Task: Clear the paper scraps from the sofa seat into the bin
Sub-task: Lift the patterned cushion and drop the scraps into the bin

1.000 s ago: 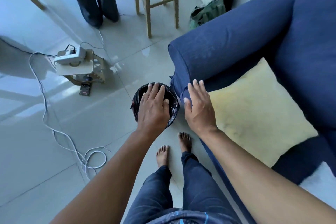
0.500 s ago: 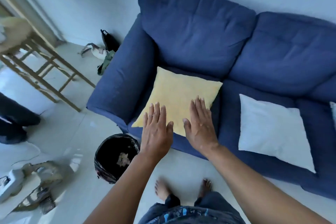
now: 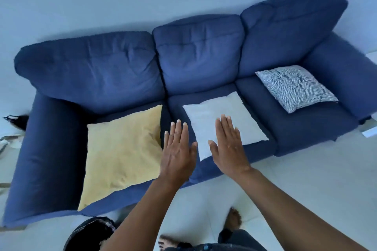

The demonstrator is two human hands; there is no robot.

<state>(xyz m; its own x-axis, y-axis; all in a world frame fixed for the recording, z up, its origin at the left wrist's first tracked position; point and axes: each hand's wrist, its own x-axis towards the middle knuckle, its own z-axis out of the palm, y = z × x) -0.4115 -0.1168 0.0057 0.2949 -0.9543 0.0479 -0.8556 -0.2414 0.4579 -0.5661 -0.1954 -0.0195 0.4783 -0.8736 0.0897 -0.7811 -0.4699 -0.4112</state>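
Looking across the whole blue fabric sofa (image 3: 195, 63) now, with view swung up off the black-lined round bin (image 3: 89, 234), at bottom left by bare feet; no paper scraps visible on seat, suggesting clearing near done. Left to right: yellow square cushion (image 3: 122, 153), left hand (image 3: 177, 155) and right hand (image 3: 230, 149) flat, empty, hovering; white cushion (image 3: 222, 120); striped cushion (image 3: 295, 87) possibly hiding scraps

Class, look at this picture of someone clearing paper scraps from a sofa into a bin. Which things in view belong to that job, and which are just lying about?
Belong to the job:
- blue fabric sofa
- black-lined bin on the floor
- left hand and right hand, both flat, holding nothing

Just lying about:
- yellow square cushion
- plain white cushion
- blue-and-white striped cushion

No paper scraps show on the seat.
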